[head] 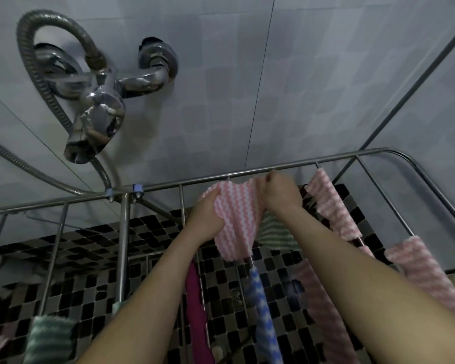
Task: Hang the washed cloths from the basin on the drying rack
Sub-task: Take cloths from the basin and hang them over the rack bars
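Two hands: both mine, both on one pink cloth (235, 219) at the far side of the drying rack (273, 168).
Left hand (208, 216): fingers closed around the cloth's left edge, thumb on top, fabric bunched in the grip.
Right hand (280, 190): fingers pinched shut on the cloth's upper right corner, just beside the rack's far rail.
Pink cloth: white zigzag stripes, spread between my hands, lower part hanging down over one of the rack's cross bars.
Other cloths on rack: second pink cloth (331, 203) draped over a bar to the right, apart from my hands; third pink cloth (426, 271) at the right edge; green striped cloth (275, 232) under my right wrist; blue cloth (263, 306) and magenta cloth (196, 306) hanging between my forearms; green cloth (49, 337) bottom left.
Rack: shiny metal tubes, standing over a floor (90, 258) of dark mosaic tiles.
Wall: pale tiles, chrome tap (100, 106) with a metal hose (37, 82) at upper left.
Basin: cannot tell where it is.
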Demonstrator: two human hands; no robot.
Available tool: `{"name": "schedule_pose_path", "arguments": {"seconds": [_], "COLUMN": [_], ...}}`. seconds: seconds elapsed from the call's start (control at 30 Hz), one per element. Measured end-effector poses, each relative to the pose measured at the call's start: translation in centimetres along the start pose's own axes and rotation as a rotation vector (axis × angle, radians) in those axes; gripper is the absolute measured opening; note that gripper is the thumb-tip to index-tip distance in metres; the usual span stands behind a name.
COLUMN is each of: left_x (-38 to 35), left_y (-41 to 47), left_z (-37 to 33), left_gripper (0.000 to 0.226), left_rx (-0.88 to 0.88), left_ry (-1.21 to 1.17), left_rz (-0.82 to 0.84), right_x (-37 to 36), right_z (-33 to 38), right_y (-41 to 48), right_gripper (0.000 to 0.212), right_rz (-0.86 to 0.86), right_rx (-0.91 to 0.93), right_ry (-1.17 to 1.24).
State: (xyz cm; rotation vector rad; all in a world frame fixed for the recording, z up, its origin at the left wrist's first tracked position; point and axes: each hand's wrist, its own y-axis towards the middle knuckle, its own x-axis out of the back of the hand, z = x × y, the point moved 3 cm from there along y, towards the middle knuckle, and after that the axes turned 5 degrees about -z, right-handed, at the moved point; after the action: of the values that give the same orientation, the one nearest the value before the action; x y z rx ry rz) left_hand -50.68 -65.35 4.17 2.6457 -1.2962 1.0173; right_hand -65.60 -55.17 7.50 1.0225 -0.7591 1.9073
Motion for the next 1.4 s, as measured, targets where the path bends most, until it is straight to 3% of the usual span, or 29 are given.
{"name": "schedule_pose_path", "arguments": {"seconds": [0.13,0.27,0.33,0.5,0.6,0.73,0.9,1.1,1.2,1.4], "left_x": [-0.4,-0.8,-0.9,-1.2,-1.5,-1.6,-1.3,-1.3,-2.2,-3.3], "left_y": [0.4,0.9,1.1,1.3,1.3,1.1,1.2,-0.2,-1.2,-1.1], "left_z": [-0.1,-0.2,-0.1,0.7,1.5,1.2,1.0,1.0,-0.2,-0.2], "left_gripper": [0.082,0.084,0.086,0.079,0.078,0.082,0.084,0.056,0.045,0.05], "left_rx": [0.076,0.11,0.125,0.229,0.301,0.263,0.211,-0.021,-0.073,0.036], "left_ry": [-0.021,-0.037,-0.049,-0.286,-0.526,-0.521,-0.514,-0.23,-0.254,-0.355], "left_rz": [0.065,0.074,0.079,0.041,0.027,0.028,-0.028,-0.24,-0.185,-0.06], "right_x": [0.2,-1.4,-2.2,-2.4,-2.5,-2.9,-2.6,-2.2,-2.6,-2.7], "right_z": [0.1,0.0,0.0,0.6,0.7,0.1,0.2,0.6,0.3,-1.1], "right_y": [-1.0,-3.2,-4.1,-4.1,-3.7,-4.0,-4.7,-5.0,-5.0,-5.7], "right_gripper": [0.039,0.038,0.036,0.037,0.032,0.028,0.045,0.044,0.04,0.033], "right_rz": [0.036,0.378,0.435,0.288,0.22,0.232,0.27,0.36,0.365,0.452], "right_rx": [0.1,0.151,0.194,0.353,0.336,0.255,0.228,0.253,0.268,0.227], "right_ry": [-0.146,-0.058,-0.059,-0.195,-0.229,-0.245,-0.186,-0.218,-0.216,-0.063]}}
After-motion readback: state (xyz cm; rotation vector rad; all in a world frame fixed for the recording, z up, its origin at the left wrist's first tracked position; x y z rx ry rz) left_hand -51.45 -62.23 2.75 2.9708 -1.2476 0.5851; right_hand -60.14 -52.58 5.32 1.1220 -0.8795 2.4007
